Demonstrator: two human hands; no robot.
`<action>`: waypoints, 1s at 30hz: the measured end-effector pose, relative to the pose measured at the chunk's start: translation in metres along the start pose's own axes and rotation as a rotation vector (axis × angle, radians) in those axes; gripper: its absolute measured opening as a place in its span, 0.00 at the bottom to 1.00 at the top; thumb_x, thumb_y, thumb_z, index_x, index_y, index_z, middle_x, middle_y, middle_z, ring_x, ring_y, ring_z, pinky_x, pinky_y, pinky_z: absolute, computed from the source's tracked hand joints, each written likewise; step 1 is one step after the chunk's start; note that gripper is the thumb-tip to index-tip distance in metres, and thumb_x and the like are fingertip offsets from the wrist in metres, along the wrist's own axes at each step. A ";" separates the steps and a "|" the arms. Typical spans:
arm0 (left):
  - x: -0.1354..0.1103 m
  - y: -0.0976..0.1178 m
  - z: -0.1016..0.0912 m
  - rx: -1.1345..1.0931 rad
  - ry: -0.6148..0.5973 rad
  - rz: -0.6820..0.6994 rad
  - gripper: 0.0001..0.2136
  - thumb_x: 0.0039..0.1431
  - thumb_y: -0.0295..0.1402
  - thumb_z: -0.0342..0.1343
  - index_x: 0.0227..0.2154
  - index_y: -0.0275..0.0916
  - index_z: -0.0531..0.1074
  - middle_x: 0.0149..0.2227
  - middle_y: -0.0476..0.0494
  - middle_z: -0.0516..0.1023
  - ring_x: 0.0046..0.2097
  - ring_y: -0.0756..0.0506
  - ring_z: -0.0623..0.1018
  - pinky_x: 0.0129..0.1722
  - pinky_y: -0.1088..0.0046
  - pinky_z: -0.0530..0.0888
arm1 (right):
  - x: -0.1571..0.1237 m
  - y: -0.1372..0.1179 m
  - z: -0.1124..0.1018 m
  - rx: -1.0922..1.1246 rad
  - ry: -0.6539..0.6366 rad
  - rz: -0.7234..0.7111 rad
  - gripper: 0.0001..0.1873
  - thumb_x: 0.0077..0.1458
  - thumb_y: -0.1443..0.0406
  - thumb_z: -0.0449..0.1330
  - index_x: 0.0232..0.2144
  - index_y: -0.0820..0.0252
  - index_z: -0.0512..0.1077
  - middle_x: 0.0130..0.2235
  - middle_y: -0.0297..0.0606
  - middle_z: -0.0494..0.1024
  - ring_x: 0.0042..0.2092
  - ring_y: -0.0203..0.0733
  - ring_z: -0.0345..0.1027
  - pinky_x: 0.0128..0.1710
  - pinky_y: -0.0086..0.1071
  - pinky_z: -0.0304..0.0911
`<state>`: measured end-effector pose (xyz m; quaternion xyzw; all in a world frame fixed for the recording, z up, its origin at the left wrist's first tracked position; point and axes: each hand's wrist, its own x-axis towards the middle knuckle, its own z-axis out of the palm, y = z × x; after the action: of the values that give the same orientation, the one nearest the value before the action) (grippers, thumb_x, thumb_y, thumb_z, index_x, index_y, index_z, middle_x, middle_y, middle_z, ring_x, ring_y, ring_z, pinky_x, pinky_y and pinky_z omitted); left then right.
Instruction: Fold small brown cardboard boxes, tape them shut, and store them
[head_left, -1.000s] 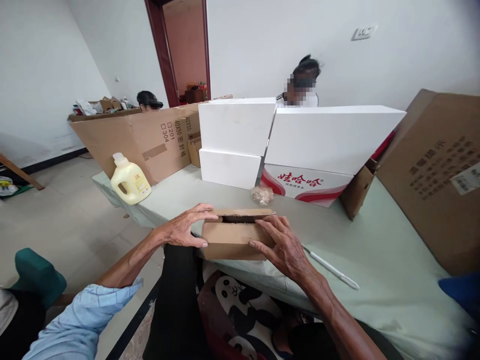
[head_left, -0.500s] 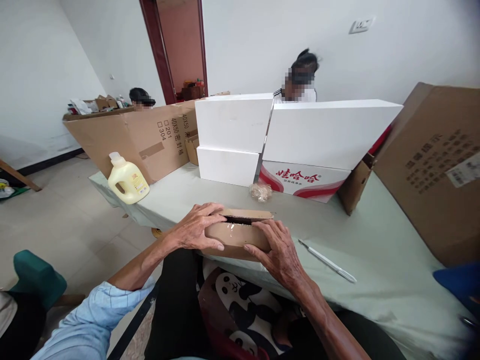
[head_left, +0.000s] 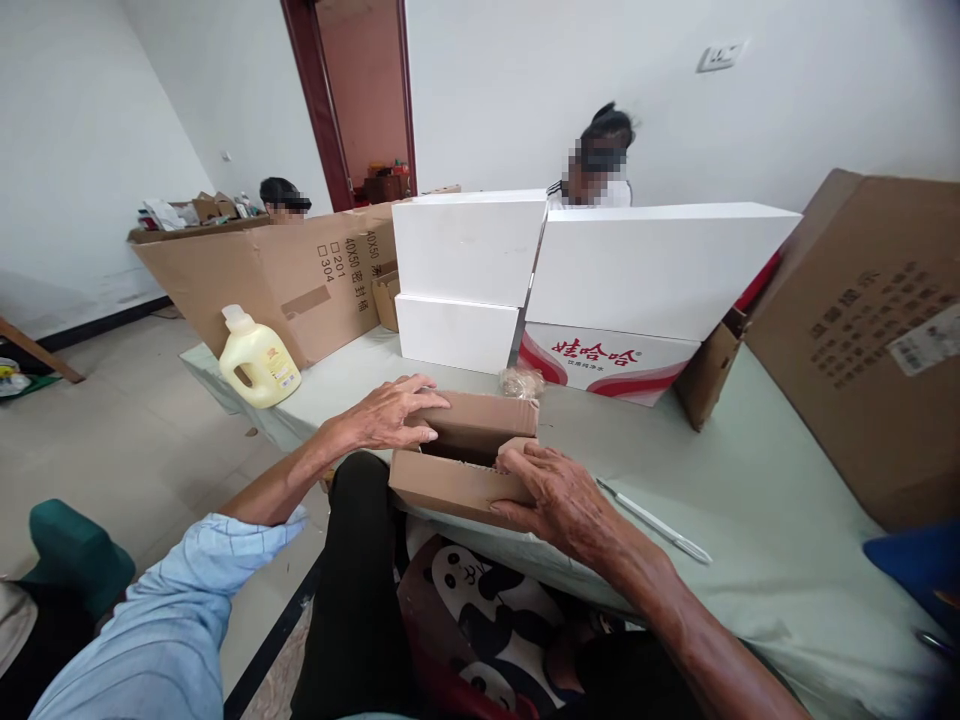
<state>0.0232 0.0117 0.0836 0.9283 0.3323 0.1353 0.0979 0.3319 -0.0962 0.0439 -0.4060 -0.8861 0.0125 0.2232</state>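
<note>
A small brown cardboard box (head_left: 457,484) rests at the table's near edge with its top open and its far flap standing up. Its inside is dark, and I cannot make out what it holds. My left hand (head_left: 390,412) grips the far left end of the box, fingers along the raised flap and thumb lower down. At the near right corner, my right hand (head_left: 559,490) has its thumb against the front wall and its bent fingers over the rim at the small end flap. A white-handled craft knife (head_left: 656,522) lies to the right of that hand.
Behind the box sits a crumpled ball of clear tape (head_left: 523,382). White boxes (head_left: 469,250) are stacked beyond it, above a red-and-white carton (head_left: 615,362). A yellow detergent jug (head_left: 259,360) stands left, a large carton (head_left: 855,340) right. Two people sit behind the cartons.
The box top has opened wider, its far flap now raised. My left hand has moved up and left with it; my right hand's fingers have gone over the rim.
</note>
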 end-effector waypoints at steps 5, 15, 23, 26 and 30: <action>-0.002 0.003 0.009 0.142 -0.034 -0.035 0.30 0.68 0.37 0.65 0.71 0.57 0.68 0.78 0.37 0.58 0.76 0.27 0.62 0.71 0.37 0.64 | 0.009 0.006 -0.010 -0.022 -0.095 0.008 0.13 0.64 0.59 0.70 0.42 0.55 0.70 0.41 0.40 0.80 0.42 0.47 0.75 0.41 0.36 0.64; 0.009 -0.023 0.010 -0.083 -0.201 0.230 0.24 0.58 0.37 0.75 0.58 0.48 0.83 0.81 0.36 0.51 0.80 0.26 0.56 0.74 0.46 0.65 | 0.014 -0.003 -0.015 -0.061 -0.222 -0.034 0.16 0.66 0.53 0.68 0.31 0.53 0.72 0.35 0.42 0.81 0.38 0.50 0.74 0.38 0.40 0.61; 0.020 -0.026 -0.001 -0.053 -0.356 0.213 0.21 0.52 0.33 0.77 0.49 0.43 0.84 0.82 0.36 0.47 0.80 0.23 0.54 0.71 0.49 0.70 | 0.012 0.010 -0.012 -0.056 -0.141 -0.033 0.19 0.64 0.49 0.70 0.32 0.55 0.71 0.36 0.39 0.79 0.37 0.46 0.72 0.38 0.37 0.59; 0.020 -0.034 -0.008 -0.097 -0.423 0.197 0.29 0.46 0.32 0.80 0.53 0.44 0.80 0.82 0.34 0.45 0.79 0.23 0.57 0.66 0.51 0.75 | 0.004 0.018 -0.012 0.007 -0.053 0.019 0.19 0.66 0.47 0.67 0.37 0.53 0.70 0.38 0.39 0.78 0.37 0.46 0.70 0.36 0.37 0.59; 0.012 -0.043 -0.010 -0.178 -0.400 0.161 0.39 0.37 0.41 0.85 0.56 0.45 0.77 0.82 0.29 0.43 0.78 0.21 0.60 0.64 0.50 0.77 | -0.006 0.028 -0.011 0.092 0.066 0.137 0.23 0.64 0.43 0.67 0.38 0.52 0.65 0.37 0.36 0.75 0.34 0.44 0.67 0.35 0.36 0.59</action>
<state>0.0040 0.0531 0.0834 0.9479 0.2179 -0.0151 0.2319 0.3599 -0.0835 0.0453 -0.4551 -0.8470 0.0553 0.2692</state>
